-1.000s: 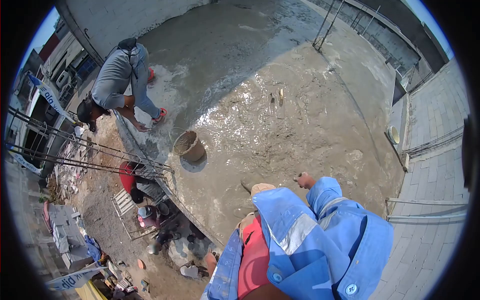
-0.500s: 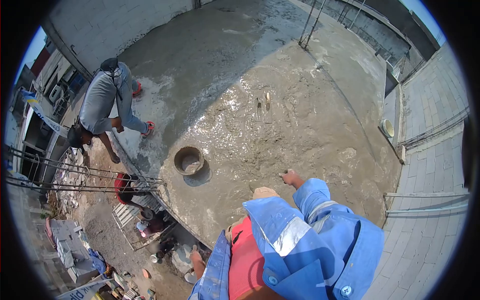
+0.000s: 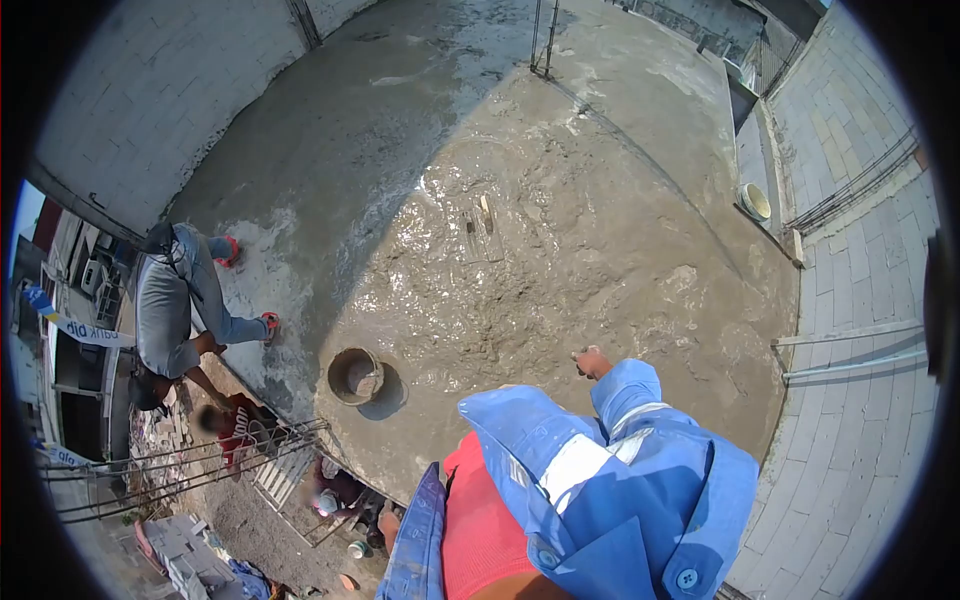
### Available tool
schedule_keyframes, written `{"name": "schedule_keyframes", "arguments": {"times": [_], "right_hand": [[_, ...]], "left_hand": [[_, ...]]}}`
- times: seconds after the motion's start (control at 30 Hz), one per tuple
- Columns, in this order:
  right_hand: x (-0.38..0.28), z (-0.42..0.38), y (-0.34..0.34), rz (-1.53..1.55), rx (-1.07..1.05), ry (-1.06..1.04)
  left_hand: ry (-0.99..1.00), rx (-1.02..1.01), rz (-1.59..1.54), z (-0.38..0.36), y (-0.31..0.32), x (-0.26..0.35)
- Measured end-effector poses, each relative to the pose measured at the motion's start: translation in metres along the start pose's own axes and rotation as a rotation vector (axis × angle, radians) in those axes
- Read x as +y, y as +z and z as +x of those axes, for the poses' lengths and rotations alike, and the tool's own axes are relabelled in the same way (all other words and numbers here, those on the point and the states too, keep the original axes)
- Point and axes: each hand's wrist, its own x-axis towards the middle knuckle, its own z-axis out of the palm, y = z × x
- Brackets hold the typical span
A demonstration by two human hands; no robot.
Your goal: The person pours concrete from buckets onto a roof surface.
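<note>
My right hand (image 3: 592, 362) reaches out of a blue sleeve over the wet concrete (image 3: 620, 290). Its fingers look apart, and no tool shows in it. Only a bit of my left hand (image 3: 390, 526) appears beside the left sleeve, low in view; its fingers are hidden. A round mortar bucket (image 3: 340, 391) stands upright on the slab, left of my right hand and apart from it, with some grey residue inside. Farther out, a flat hand float (image 3: 486, 246) with a pale handle lies on the concrete.
A co-worker (image 3: 165, 290) bends over the slab's left edge. Other people (image 3: 238, 430) stand below, near a pallet-like frame (image 3: 285, 476). Rebar (image 3: 190, 470) juts past that edge. Block walls (image 3: 860, 400) rise right and back left. A pale bucket (image 3: 754, 203) lies at right.
My view has turned, shifting the co-worker and bucket left in the picture. The co-worker's arm now reaches down close to a person in red below. Less of my left hand shows.
</note>
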Motion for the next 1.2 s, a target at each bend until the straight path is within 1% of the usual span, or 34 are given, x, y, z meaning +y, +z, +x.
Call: {"name": "schedule_keyframes", "arguments": {"times": [0.13,0.17,0.2,0.23,0.27,0.3,0.33,0.37,0.4,0.5,0.53,0.57,0.6,0.67,0.7,0.73,0.8,0.83,0.9,0.97,1.03,1.1,1.17,1.2], "right_hand": [[-0.005,0.003,-0.023,0.091,-0.034,0.089],[-0.008,0.009,-0.026,0.08,-0.043,0.072],[-0.005,0.014,-0.029,0.074,-0.05,0.06],[-0.006,0.017,-0.031,0.09,-0.045,0.083],[-0.01,0.025,-0.032,0.039,-0.01,0.044],[-0.015,0.028,-0.036,-0.013,0.027,0.007],[-0.017,0.035,-0.038,0.006,0.037,0.029],[-0.02,0.045,-0.038,-0.034,0.035,-0.021],[-0.025,0.055,-0.038,-0.08,0.029,-0.077],[-0.051,0.048,-0.054,-0.139,0.009,-0.098],[-0.048,0.062,-0.046,-0.171,-0.011,-0.124],[-0.028,0.095,-0.027,-0.136,0.082,-0.141],[-0.021,0.111,-0.02,-0.105,0.167,-0.172],[-0.011,0.13,-0.014,-0.039,0.117,-0.235],[-0.028,0.112,-0.018,0.015,0.015,-0.185],[-0.038,0.093,-0.027,0.069,-0.081,-0.121],[-0.057,0.069,-0.028,0.005,-0.132,-0.118],[-0.063,0.062,-0.026,-0.024,-0.142,-0.142],[-0.081,0.049,-0.021,0.015,-0.176,-0.106],[-0.097,0.046,-0.015,-0.013,-0.188,-0.151],[-0.106,0.05,-0.006,-0.034,-0.2,-0.188],[-0.115,0.057,0.007,0.025,-0.21,-0.211],[-0.136,0.039,0.018,0.021,-0.221,-0.243],[-0.142,0.035,0.025,0.065,-0.244,-0.235]], "left_hand": [[-0.046,-0.057,-0.107,0.007,0.004,-0.011],[-0.056,-0.074,-0.127,0.016,0.014,-0.01],[-0.064,-0.074,-0.109,0.026,0.036,-0.006],[0.046,0.101,0.088,0.005,0.054,0.0],[0.162,0.267,0.291,-0.109,0.164,0.038],[0.158,0.25,0.322,-0.089,0.153,0.031],[0.125,0.24,0.353,-0.064,0.135,0.019],[0.093,0.233,0.376,-0.047,0.128,0.016],[0.094,0.226,0.387,-0.047,0.128,0.015],[0.058,0.223,0.466,-0.066,0.138,0.008],[0.043,0.243,0.462,-0.077,0.143,0.006],[0.026,0.275,0.439,-0.091,0.149,0.004],[0.008,0.314,0.403,-0.103,0.151,0.001],[-0.026,0.388,0.317,-0.118,0.148,-0.007],[-0.001,0.315,0.281,-0.1,0.126,-0.02],[-0.019,0.347,0.251,-0.091,0.115,-0.031],[-0.044,0.39,0.188,-0.092,0.104,-0.051],[-0.035,0.398,0.197,-0.093,0.102,-0.058],[-0.027,0.415,0.172,-0.097,0.101,-0.07],[-0.075,0.418,0.214,-0.106,0.102,-0.077],[-0.114,0.417,0.166,-0.108,0.096,-0.081],[-0.148,0.418,0.161,-0.106,0.086,-0.085],[-0.141,0.454,0.115,-0.101,0.07,-0.088],[-0.12,0.468,0.126,-0.096,0.061,-0.086]]}}
